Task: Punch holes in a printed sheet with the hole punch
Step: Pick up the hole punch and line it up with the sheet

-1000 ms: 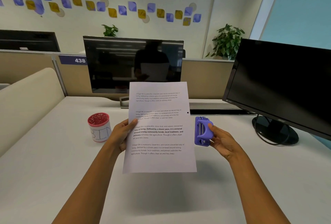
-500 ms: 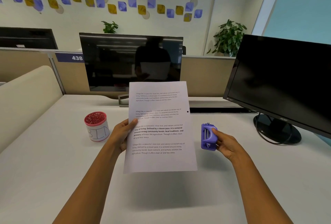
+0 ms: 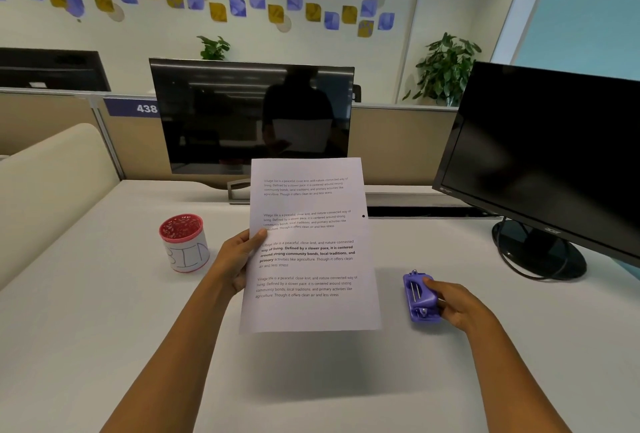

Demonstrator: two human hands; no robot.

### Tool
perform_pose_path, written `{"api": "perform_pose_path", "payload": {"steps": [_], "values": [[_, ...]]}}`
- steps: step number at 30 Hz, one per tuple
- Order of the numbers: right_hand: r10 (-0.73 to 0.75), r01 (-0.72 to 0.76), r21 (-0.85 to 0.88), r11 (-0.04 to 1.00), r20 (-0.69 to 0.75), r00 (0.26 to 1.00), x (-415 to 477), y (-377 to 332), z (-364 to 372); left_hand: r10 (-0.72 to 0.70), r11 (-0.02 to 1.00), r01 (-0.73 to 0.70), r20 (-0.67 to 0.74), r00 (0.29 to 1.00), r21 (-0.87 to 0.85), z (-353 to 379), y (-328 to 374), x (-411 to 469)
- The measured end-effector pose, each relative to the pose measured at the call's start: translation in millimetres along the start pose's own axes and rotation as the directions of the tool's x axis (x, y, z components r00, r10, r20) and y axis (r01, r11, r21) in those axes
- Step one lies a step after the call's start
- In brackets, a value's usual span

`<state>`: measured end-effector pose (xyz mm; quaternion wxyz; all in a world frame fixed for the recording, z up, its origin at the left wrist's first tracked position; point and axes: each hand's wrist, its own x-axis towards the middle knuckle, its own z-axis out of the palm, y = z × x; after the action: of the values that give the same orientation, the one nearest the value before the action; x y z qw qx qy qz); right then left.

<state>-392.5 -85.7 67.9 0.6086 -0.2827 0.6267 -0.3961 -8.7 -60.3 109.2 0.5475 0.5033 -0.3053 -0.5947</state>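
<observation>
Left hand [image 3: 239, 261]: pinching the white printed paper sheet [image 3: 308, 245] by its left edge, upright at frame centre.
Right hand [image 3: 459, 304]: wrapped around the small purple plastic hole punch [image 3: 420, 297], lower right, low at the white desk [image 3: 104, 346].
Sheet: one hole near its right edge.
Risk: one-handed hold, floppy paper, so a crooked next hole, I'd say.

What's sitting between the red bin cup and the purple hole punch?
In the head view, the left hand holding up the printed sheet lies between the cup and the hole punch.
</observation>
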Motion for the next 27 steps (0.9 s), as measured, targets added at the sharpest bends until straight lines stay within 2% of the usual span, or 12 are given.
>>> {"api": "perform_pose_path", "payload": {"steps": [5, 11, 16, 20, 27], "values": [[-0.006, 0.003, -0.101, 0.995, -0.036, 0.999, 3.3, 3.3, 2.5, 0.0, 1.0, 0.0, -0.006, 1.0, 0.006, 0.3, 0.7, -0.3], [-0.071, 0.031, -0.235, 0.972, -0.165, 0.984, 12.2, 10.4, 5.1, 0.011, 1.0, -0.011, -0.003, 1.0, 0.002, -1.3, 2.2, -1.5], [-0.211, 0.083, -0.46, 0.884, -0.234, 0.949, 13.1, 16.8, 8.2, 0.013, 1.0, -0.013, -0.016, 1.0, 0.006, -2.0, 1.9, -2.4], [-0.306, 0.093, -0.638, 0.765, -0.232, 0.923, 13.4, 19.0, 9.7, 0.014, 1.0, -0.014, -0.017, 1.0, -0.009, -0.5, 1.1, -4.0], [-0.37, 0.095, -0.729, 0.678, -0.226, 0.901, 12.1, 23.8, 15.8, 0.015, 0.999, -0.016, -0.024, 1.0, -0.031, 1.1, 1.4, -5.0]]}}
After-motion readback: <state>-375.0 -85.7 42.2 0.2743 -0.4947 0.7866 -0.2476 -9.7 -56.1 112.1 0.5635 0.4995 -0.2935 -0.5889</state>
